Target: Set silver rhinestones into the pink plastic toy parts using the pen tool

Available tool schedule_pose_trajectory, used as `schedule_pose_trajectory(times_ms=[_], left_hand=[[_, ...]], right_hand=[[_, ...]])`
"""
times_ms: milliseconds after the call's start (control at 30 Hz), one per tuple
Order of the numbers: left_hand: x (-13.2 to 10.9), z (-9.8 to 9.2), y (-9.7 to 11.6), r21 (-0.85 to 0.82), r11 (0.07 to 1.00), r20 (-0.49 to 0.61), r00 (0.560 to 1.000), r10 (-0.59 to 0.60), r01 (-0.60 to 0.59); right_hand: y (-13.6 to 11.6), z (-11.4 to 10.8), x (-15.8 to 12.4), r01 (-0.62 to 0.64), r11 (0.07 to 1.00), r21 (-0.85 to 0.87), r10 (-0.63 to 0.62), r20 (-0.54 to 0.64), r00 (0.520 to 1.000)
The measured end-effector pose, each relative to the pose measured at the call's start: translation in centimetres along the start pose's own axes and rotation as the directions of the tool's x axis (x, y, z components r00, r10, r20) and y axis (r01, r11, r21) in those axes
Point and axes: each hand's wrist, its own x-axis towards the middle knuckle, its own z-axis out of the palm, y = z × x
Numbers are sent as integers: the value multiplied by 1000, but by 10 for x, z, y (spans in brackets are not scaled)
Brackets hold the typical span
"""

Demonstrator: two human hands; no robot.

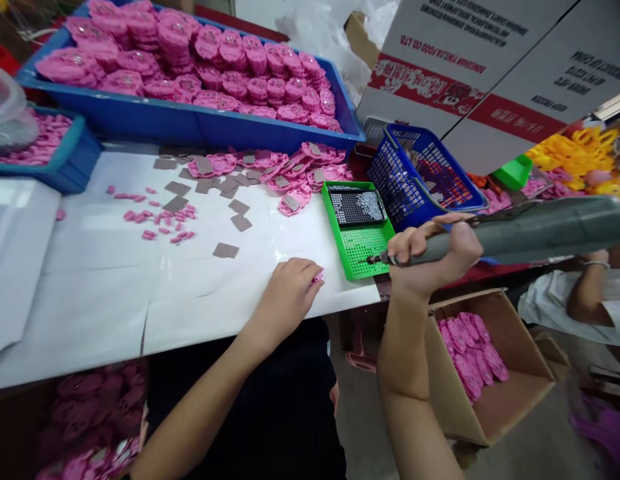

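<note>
My right hand [437, 257] is wrapped round a dark grey-green electric screwdriver [550, 230], held sideways with its bit pointing left. The bit's tip hovers at the green tray [344, 257], and I cannot tell whether it touches. In the tray, a black perforated plate [355, 205] carries many small screws. At the table's front edge my left hand [290, 293] is closed on a small pink plastic part [318, 275], mostly hidden by the fingers. Pink plastic shells [295, 200] with grey squares on them lie behind the tray. Loose grey squares [225, 251] and small pink pegs [160, 217] lie farther left.
Stacked pink shells fill a long blue bin [210, 123] at the back. Right of the tray stands a blue basket [400, 190], with a printed carton [440, 73] behind it. A cardboard box [515, 407] of pink parts is below. Another person's arm [587, 300] shows far right.
</note>
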Motion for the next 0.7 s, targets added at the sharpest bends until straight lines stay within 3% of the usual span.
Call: schedule_pose_trajectory(times_ms=[100, 233, 467, 700], left_hand=[[-5, 10, -1, -104, 993, -72, 996, 45, -52], [-12, 17, -6, -189, 978, -165, 985, 54, -86], [-11, 16, -7, -226, 971, -172, 985, 35, -74], [-8, 13, -5, -234, 972, -107, 994, -18, -8]], right_hand=[[-3, 13, -27, -57, 996, 67, 48, 130, 990], [11, 24, -47, -162, 981, 104, 132, 251, 959], [19, 25, -55, -205, 973, 102, 174, 250, 952], [25, 35, -55, -302, 953, 4, 287, 297, 911]])
